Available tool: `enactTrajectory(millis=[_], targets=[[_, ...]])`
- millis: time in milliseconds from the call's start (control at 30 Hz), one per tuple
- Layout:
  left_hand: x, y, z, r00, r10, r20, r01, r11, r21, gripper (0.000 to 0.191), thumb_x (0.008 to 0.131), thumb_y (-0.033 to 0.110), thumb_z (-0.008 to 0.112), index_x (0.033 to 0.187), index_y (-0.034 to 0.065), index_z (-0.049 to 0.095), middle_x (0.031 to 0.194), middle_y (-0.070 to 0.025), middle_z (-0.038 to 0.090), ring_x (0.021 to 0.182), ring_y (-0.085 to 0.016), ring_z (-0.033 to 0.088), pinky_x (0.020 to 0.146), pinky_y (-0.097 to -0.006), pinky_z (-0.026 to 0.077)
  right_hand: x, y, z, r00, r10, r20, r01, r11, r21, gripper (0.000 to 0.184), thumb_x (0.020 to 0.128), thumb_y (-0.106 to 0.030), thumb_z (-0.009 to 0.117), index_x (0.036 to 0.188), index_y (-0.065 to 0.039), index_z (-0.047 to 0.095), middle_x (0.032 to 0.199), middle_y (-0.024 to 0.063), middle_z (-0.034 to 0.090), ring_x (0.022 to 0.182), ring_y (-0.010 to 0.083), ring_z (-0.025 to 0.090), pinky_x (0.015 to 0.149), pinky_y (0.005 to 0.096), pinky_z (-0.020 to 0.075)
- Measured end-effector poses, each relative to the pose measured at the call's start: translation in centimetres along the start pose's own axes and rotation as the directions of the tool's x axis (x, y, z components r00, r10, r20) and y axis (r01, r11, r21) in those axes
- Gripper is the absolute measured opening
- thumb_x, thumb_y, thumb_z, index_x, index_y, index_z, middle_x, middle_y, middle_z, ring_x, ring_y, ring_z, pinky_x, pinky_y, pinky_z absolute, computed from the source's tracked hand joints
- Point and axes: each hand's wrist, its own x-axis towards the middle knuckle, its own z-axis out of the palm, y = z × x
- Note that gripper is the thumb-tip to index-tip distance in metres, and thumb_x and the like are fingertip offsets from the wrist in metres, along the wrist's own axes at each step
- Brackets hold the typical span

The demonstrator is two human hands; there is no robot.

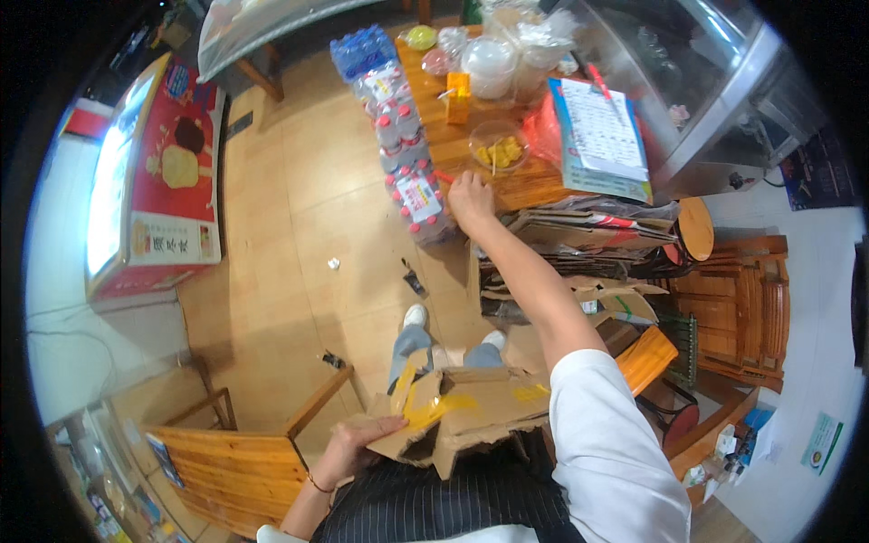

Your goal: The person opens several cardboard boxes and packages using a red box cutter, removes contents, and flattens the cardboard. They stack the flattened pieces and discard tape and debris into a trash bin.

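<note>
My left hand (pixel 363 438) grips the left edge of a flattened, torn cardboard box (pixel 489 407), held at my waist against a dark striped apron (pixel 434 509). Strips of yellow packing tape (pixel 441 407) cling to the cardboard. My right arm reaches forward to the near corner of the wooden table (pixel 529 193). There my right hand (pixel 473 203) has its fingers closed around a slim red object (pixel 444 177), whose one end pokes out to the left; the rest is hidden. Just beyond that hand stands a clear bowl (pixel 500 146) of yellow food pieces with a small stick.
Shrink-wrapped bottle packs (pixel 407 156) line the table's left side. An orange carton (pixel 457 98), plastic tubs (pixel 489 64) and a clipboard with paper (pixel 601 132) lie on top. Folded cardboard (pixel 590 231) is stacked below right. A freezer (pixel 170 163) stands left; a wooden chair (pixel 237 468) is lower left.
</note>
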Motion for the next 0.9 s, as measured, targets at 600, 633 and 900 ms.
enactTrajectory(millis=[600,633,900], targets=[[8.7,2.7,-6.6,0.841,0.357,0.406,-0.429,0.898,0.1,0.054,0.067,0.002,0.067,0.12,0.0024,0.062,0.119,-0.0175,0.063,0.111,-0.036,0.059,0.099,-0.0436,0.047,-14.1,3.2,-30.9,0.252,-0.776,0.578,0.182,0.625,0.759,0.022,0.087,-0.026,0.064,0.1,-0.01,0.072,0.077,0.0098,0.066,0.07,0.0294,0.061,0.061,0.0382,0.0443],[9.1,3.0,-6.5,0.826,0.383,0.414,-0.46,0.882,0.102,0.052,0.069,0.004,0.065,0.12,0.0019,0.062,0.119,-0.0173,0.063,0.111,-0.036,0.059,0.099,-0.0438,0.047,-14.4,3.0,-30.9,0.264,-0.788,0.557,0.176,0.607,0.775,0.022,0.086,-0.027,0.064,0.098,-0.011,0.072,0.078,0.01,0.067,0.071,0.0297,0.061,0.06,0.0386,0.0441],[9.4,3.2,-5.7,0.767,0.425,0.48,-0.524,0.848,0.086,0.042,0.077,0.008,0.06,0.118,-0.0008,0.062,0.118,-0.0163,0.064,0.111,-0.034,0.06,0.099,-0.0434,0.048,-16.4,5.9,-28.4,0.39,-0.583,0.713,0.352,0.81,0.47,0.019,0.084,-0.03,0.065,0.086,-0.013,0.073,0.076,0.0115,0.066,0.074,0.0311,0.062,0.061,0.0409,0.045]])
